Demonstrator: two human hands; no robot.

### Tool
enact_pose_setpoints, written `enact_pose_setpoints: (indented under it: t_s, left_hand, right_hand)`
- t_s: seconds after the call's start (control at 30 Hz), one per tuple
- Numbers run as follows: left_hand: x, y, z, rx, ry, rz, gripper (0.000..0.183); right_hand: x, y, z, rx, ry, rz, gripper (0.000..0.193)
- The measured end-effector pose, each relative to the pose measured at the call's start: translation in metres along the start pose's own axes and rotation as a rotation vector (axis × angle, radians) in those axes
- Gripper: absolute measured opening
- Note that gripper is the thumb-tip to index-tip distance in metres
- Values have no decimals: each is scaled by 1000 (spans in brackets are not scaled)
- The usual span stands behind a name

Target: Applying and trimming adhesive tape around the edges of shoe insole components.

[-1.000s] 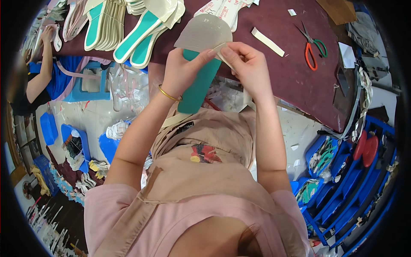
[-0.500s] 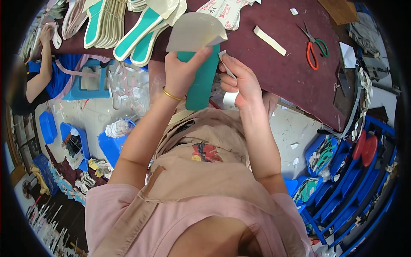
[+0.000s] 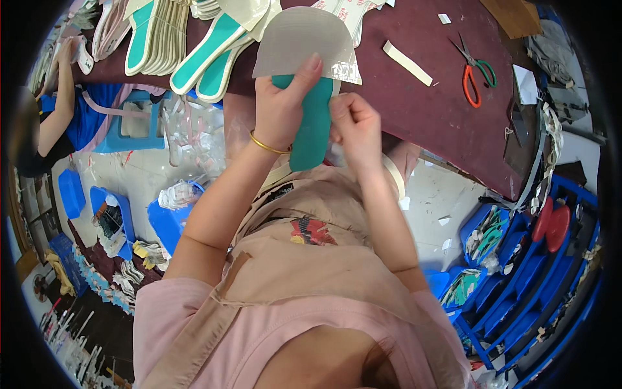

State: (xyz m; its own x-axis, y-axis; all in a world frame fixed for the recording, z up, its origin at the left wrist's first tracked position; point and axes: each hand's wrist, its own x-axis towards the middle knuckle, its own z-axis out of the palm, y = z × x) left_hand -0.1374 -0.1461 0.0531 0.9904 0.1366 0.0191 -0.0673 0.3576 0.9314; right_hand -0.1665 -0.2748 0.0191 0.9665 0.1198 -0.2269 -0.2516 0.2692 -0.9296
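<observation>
My left hand (image 3: 285,107) is closed around a green insole (image 3: 312,133), its thumb lying over the front. Across the insole's upper end sits a wide, rounded grey-beige piece (image 3: 304,39) with a shiny patch at its lower right. At the insole's right edge, my right hand (image 3: 357,126) is closed in a pinch on a narrow white strip (image 3: 335,87), which shows just above the fingers. A pale curved band (image 3: 394,178) shows beside the right wrist; whether it belongs to that strip is unclear.
On the dark red table (image 3: 414,123) lie a loose cream strip (image 3: 407,62), scissors (image 3: 474,71) with red and green handles, and stacked green insoles (image 3: 155,39). Blue bins (image 3: 111,220) stand at left, a blue rack (image 3: 525,279) at right. Another person's arm (image 3: 58,97) is at far left.
The right hand has moved down slightly and turned against the insole's edge; the strip's curled end has left the palm. The grey-beige piece, formerly tilted and bent, now faces me more flatly.
</observation>
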Motion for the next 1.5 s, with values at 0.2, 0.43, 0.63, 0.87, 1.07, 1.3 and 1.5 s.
enact_pose_setpoints:
  t_s: [0.2, 0.43, 0.63, 0.87, 1.07, 1.3, 1.5]
  left_hand:
    - [12, 5, -1, -25, -211, -344, 26]
    - [0, -10, 19, 53, -53, -120, 27]
    - [13, 9, 24, -64, -34, -136, 23]
    - [41, -22, 33, -432, 242, -147, 38]
    - [-20, 30, 31, -152, -371, -419, 33]
    - [53, 73, 17, 1302, -1130, 238, 37]
    - [28, 73, 7, 930, -1006, 186, 27]
  right_hand:
    - [21, -29, -27, -175, -240, 162, 34]
    - [60, -38, -5, -188, 107, -471, 33]
    - [37, -25, -1, -236, 56, -305, 25]
    - [13, -17, 1, -161, 128, -362, 18]
    - [7, -95, -50, -306, -12, -311, 16]
    - [1, -110, -43, -213, -163, -320, 15]
    - [-14, -72, -43, -3, -84, -449, 8]
